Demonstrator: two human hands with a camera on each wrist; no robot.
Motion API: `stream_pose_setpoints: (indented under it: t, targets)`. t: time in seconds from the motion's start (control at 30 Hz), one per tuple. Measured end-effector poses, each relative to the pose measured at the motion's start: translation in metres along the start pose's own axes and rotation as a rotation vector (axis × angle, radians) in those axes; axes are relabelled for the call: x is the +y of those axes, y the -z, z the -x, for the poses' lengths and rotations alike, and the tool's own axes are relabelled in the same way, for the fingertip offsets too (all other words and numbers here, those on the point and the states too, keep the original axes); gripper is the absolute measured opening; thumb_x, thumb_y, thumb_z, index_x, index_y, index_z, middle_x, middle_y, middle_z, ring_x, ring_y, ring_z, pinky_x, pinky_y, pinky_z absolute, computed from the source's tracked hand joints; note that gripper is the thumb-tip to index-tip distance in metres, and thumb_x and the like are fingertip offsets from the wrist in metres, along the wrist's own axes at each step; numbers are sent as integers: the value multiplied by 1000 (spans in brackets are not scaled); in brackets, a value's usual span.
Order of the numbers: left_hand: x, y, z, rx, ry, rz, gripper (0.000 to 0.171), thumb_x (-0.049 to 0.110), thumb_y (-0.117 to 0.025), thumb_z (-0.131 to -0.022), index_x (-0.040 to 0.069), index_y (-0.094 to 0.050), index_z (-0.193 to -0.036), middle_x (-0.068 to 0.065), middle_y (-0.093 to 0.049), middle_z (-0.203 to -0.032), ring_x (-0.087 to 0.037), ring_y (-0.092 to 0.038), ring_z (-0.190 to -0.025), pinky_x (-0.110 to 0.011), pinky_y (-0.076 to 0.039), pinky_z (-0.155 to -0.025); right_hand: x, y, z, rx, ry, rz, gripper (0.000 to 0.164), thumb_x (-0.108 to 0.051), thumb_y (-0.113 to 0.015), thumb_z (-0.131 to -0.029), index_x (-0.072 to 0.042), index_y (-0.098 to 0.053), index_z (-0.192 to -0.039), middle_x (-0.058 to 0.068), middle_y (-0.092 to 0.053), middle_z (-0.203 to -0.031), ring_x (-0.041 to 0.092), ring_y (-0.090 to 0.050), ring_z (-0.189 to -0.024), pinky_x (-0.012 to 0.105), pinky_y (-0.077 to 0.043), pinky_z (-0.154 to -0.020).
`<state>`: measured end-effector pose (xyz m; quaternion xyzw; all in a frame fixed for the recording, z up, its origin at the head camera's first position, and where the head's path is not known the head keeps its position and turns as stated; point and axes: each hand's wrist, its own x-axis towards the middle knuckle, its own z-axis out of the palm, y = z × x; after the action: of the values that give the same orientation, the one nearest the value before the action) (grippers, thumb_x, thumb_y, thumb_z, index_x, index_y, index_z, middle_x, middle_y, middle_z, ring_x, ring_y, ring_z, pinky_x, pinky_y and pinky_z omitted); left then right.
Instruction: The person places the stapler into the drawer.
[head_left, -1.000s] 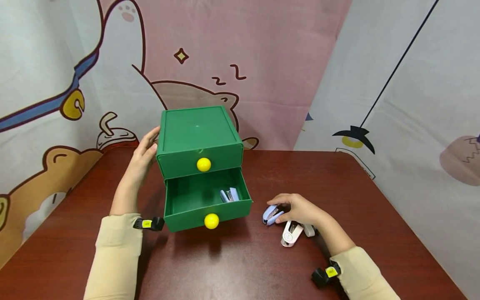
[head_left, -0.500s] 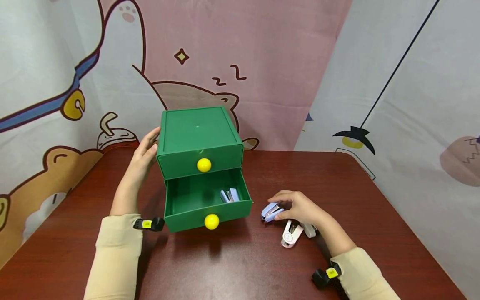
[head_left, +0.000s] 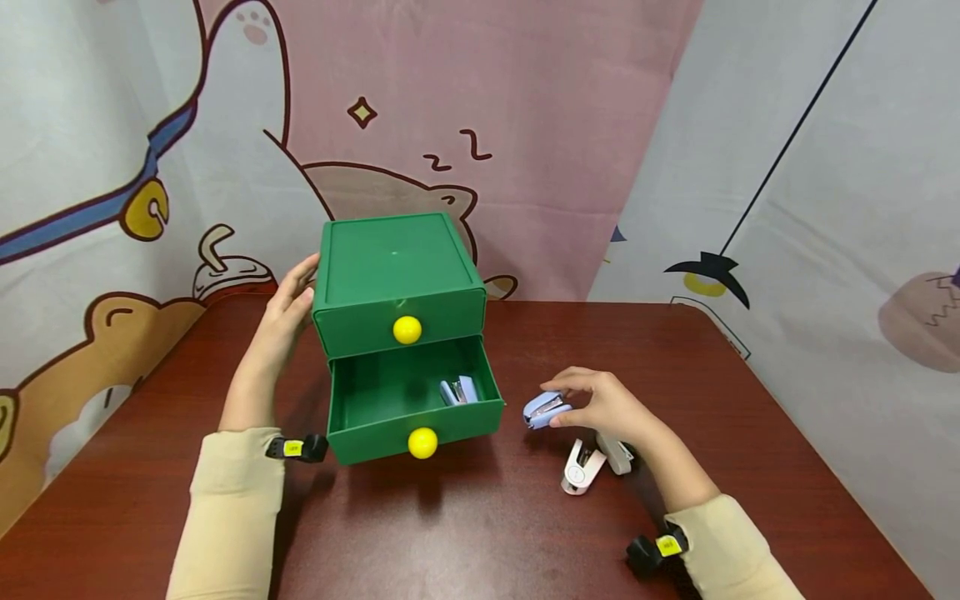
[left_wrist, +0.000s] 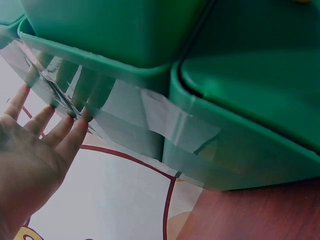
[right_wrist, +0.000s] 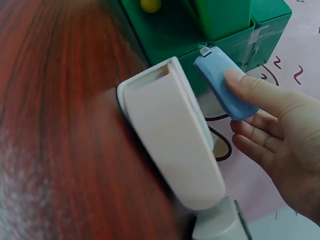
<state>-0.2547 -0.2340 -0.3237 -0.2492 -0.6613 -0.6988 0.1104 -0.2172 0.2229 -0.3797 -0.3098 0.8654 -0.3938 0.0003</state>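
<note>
My right hand (head_left: 611,410) pinches a small light blue stapler (head_left: 543,410) between thumb and fingers, just above the table right of the green drawer box (head_left: 397,258). In the right wrist view the thumb presses on the blue stapler's (right_wrist: 222,80) side. My left hand (head_left: 287,304) rests against the box's left side; the left wrist view shows its straight fingers (left_wrist: 72,137) at the taped wall. The lower drawer (head_left: 375,435) is pulled out, and another light blue stapler (head_left: 459,390) lies at its right side. The upper drawer (head_left: 352,333) is closed.
A white stapler (head_left: 579,473) and a greyish-white one (head_left: 617,455) lie on the dark red wooden table (head_left: 510,533), below the right hand. Yellow round knobs stick out from both drawers. A cartoon-printed curtain (head_left: 555,125) hangs behind the table.
My right hand has raised the light blue stapler off the table and turned it a little. More of the greyish-white stapler shows beneath. The left hand and drawer box have stayed put.
</note>
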Motion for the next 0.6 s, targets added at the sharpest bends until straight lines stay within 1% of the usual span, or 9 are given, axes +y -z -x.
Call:
stream_pose_setpoints:
  t: [0.1, 0.17, 0.3, 0.33, 0.47, 0.6]
  targets:
    - [0, 0, 0, -1, -3, 0, 52, 19, -41, -103, 10, -27, -152, -10, -28, -150, -23, -30, -134, -23, -37, -95, -7, 3, 0, 29, -10, -12, 44, -21, -85, -72, -9, -72, -113, -4, -64, -107, 16, -59, -90, 39, -51, -73]
    - [0, 0, 0, -2, 0, -3, 52, 19, -41, -103, 10, -27, -152, -10, -28, -150, -23, -30, -134, -23, -37, -95, -12, 5, 0, 54, -1, -20, 44, -20, -85, -72, -10, -72, -113, -2, -64, -107, 16, -59, -90, 37, -51, -72]
    - [0, 0, 0, -3, 3, -9, 52, 20, -41, -103, 11, -27, -152, -10, -27, -151, -23, -29, -135, -22, -37, -95, -21, 8, 0, 107, 23, -38, 44, -18, -85, -72, -12, -72, -113, 1, -65, -109, 17, -58, -91, 30, -49, -73]
    - [0, 0, 0, -4, 2, -8, 52, 19, -41, -103, 11, -27, -152, -10, -26, -151, -23, -29, -135, -23, -37, -95, -24, 8, 1, 120, 28, -44, 44, -17, -86, -72, -12, -72, -114, 1, -65, -109, 17, -58, -91, 31, -49, -74]
    - [0, 0, 0, -6, 1, -3, 52, 19, -41, -102, 10, -27, -152, -11, -25, -152, -23, -28, -136, -23, -37, -96, -34, 10, 0, 167, 38, -62, 45, -16, -86, -71, -16, -72, -114, -5, -64, -108, 16, -58, -92, 34, -49, -76]
    - [0, 1, 0, -9, 3, -7, 52, 20, -41, -102, 11, -27, -152, -11, -24, -153, -23, -27, -136, -23, -37, -95, -43, 11, -1, 223, 70, -60, 45, -17, -85, -72, -17, -71, -115, -6, -63, -107, 15, -58, -92, 30, -48, -76]
